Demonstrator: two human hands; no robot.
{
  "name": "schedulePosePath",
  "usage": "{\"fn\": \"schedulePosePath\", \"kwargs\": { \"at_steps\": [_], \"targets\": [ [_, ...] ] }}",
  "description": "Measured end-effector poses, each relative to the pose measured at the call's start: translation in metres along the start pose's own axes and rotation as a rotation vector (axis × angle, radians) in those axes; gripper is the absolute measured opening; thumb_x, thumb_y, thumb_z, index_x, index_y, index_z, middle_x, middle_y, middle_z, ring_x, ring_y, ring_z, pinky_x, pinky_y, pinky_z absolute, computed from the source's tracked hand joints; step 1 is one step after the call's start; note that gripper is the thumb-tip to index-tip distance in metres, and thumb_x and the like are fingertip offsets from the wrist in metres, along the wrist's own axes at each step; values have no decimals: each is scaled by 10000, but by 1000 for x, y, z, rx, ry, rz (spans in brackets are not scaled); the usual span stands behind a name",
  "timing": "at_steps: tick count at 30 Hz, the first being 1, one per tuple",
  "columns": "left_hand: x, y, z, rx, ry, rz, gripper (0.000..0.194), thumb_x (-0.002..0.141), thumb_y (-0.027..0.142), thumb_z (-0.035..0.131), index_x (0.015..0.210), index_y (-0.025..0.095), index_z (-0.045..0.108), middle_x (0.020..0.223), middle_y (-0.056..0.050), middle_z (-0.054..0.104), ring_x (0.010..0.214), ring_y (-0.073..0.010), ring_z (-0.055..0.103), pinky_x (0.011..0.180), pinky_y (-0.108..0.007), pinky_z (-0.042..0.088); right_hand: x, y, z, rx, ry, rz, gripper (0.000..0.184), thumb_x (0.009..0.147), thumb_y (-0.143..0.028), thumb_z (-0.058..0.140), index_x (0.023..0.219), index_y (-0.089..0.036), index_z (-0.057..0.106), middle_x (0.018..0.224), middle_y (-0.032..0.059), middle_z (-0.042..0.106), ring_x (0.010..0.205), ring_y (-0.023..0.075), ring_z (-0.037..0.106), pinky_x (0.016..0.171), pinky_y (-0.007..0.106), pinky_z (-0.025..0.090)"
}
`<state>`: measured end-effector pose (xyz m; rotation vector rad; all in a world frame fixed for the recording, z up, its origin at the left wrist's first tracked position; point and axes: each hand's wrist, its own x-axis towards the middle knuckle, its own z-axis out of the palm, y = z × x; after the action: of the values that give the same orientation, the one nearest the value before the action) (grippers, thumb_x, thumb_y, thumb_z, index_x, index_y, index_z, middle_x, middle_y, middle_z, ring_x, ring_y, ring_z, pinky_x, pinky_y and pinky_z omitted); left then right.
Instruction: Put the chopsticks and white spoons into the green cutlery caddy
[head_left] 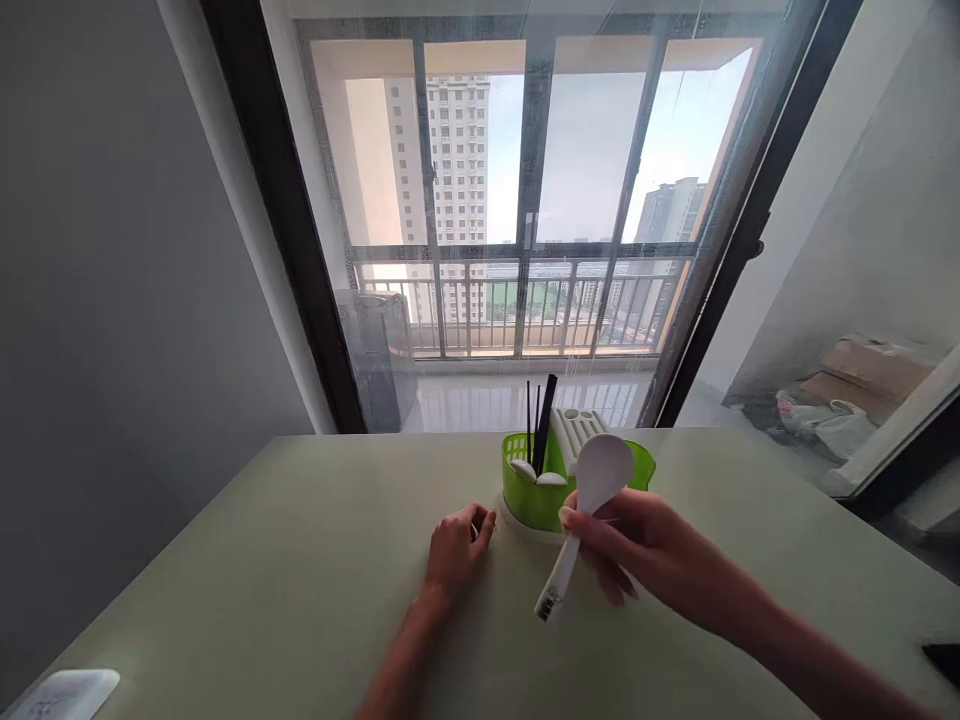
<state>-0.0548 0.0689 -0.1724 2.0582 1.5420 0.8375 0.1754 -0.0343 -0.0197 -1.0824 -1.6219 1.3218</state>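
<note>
My right hand (622,545) pinches a white rice paddle (604,468) by its handle, below the broad head. The paddle is tilted, head up, with a small dark printed label near its handle's lower end. Behind it stands a green utensil caddy (525,498) on a white base, partly hidden by the paddle and my right hand. Black chopsticks (546,425) rise from the caddy, and white spoons (552,479) lie in its front part. At the caddy's left, my left hand (459,545) rests on the table with its fingers curled in and nothing visible in them.
A white slotted rack (581,430) belongs to the caddy's back right. The pale table (300,570) reaches to a glass door. A white object (71,692) lies at the front left corner, and a dark item (941,660) shows at the right edge.
</note>
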Motion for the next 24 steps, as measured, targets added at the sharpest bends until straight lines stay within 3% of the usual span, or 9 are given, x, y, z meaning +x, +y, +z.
{"fn": "schedulePosePath", "kwargs": {
  "at_steps": [4, 9, 13, 17, 24],
  "targets": [
    [0, 1, 0, 4, 4, -2, 401, 1004, 483, 457, 803, 220, 682, 746, -27, 741, 654, -177, 637, 631, -275, 365, 32, -30, -32, -169, 207, -122, 560, 841, -769, 661, 844, -209, 650, 633, -8, 629, 525, 140, 567, 537, 279, 466],
    [0, 0, 0, 3, 9, 3, 401, 1008, 475, 454, 800, 221, 683, 747, -24, 740, 661, -173, 640, 641, -270, 373, 73, -41, -58, -637, 416, -197, 449, 989, -603, 525, 819, -212, 666, 668, 12, 705, 602, 168, 666, 643, 294, 487],
    [0, -2, 2, 4, 8, 7, 401, 1009, 472, 461, 802, 218, 691, 755, -27, 746, 660, -170, 638, 640, -270, 374, 99, -35, -58, -998, 393, -132, 272, 996, -417, 513, 886, -227, 673, 723, 8, 742, 625, 165, 665, 598, 261, 396],
    [1, -3, 3, 0, -3, 10, 390, 1007, 469, 474, 813, 219, 702, 762, -26, 755, 657, -168, 645, 643, -266, 389, 119, -29, -44, -1298, 359, 6, 272, 992, -369, 474, 899, -218, 680, 814, 53, 756, 687, 187, 668, 572, 266, 322],
    [-1, -1, 2, -2, -9, 9, 355, 998, 439, 497, 809, 228, 711, 767, -18, 767, 660, -166, 658, 645, -266, 386, 153, -22, -27, -1423, 149, 3, 231, 921, -299, 542, 925, -194, 748, 912, 119, 769, 803, 246, 708, 666, 297, 387]
  ]
}}
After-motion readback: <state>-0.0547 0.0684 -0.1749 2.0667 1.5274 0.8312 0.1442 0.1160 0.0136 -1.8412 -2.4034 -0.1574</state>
